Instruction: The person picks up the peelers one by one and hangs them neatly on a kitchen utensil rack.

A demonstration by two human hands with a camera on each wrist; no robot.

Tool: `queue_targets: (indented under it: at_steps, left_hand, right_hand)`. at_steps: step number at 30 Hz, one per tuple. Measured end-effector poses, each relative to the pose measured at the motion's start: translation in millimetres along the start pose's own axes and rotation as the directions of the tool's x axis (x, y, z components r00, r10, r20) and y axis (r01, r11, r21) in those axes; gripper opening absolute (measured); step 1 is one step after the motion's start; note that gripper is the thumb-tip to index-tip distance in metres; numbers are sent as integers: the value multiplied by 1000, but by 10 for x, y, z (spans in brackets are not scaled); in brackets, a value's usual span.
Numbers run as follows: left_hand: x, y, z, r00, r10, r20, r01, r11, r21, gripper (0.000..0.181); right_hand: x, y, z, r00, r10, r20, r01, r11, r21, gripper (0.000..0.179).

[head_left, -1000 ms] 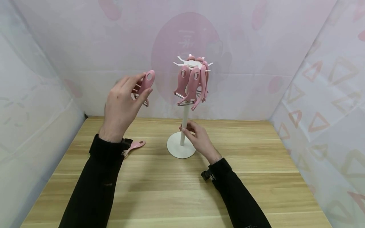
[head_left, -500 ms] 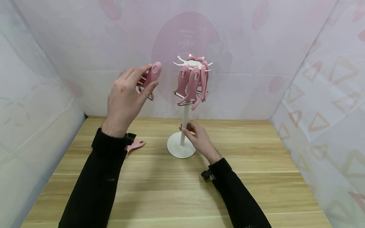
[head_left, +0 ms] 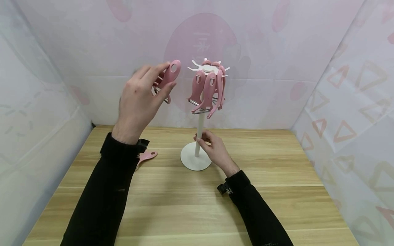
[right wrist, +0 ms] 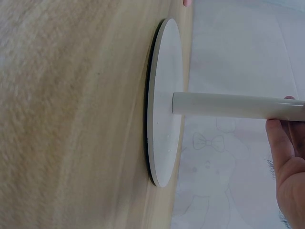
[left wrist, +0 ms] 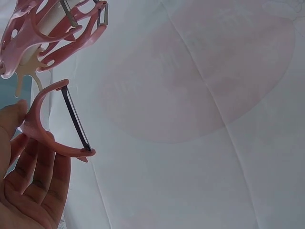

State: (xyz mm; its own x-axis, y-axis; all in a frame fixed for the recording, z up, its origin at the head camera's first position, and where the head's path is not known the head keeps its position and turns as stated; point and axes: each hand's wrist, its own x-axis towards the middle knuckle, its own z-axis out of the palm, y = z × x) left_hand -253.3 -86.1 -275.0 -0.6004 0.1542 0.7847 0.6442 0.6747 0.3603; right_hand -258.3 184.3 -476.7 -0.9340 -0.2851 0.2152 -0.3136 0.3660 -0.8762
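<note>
My left hand (head_left: 140, 95) pinches a pink peeler (head_left: 171, 72) by its handle, the holed end pointing up and right. In the left wrist view the peeler's metal blade (left wrist: 75, 117) spans its pink fork, below the rack. Right of that hand stands a white display stand (head_left: 199, 124) with hooked arms on top. Several pink peelers (head_left: 208, 89) hang from its hooks, while hooks on its left side are bare. My right hand (head_left: 217, 151) grips the stand's post low down, thumb and fingers around it, as the right wrist view also shows at the post (right wrist: 224, 105).
Another pink peeler (head_left: 148, 155) lies on the wooden table (head_left: 184, 212), partly hidden behind my left cuff. The stand's round white base (head_left: 189, 160) sits flat on the table. A patterned cloth backdrop (head_left: 261, 102) rises behind the table and along both sides.
My left hand has moved up and to the right with the peeler, closer to the hooks. The right hand and the stand have stayed in place.
</note>
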Motion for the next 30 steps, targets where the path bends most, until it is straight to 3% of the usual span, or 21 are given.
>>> queue_targets:
  at_steps: [18, 30]
  left_hand:
    - [113, 105, 40, 993, 119, 9, -119, 993, -4, 50]
    - [149, 98, 116, 992, 124, 30, -124, 992, -15, 48]
  right_hand:
    - [9, 0, 4, 1000, 2, 0, -2, 1000, 5, 27]
    - [-2, 6, 4, 1000, 5, -5, -5, 1000, 13, 26]
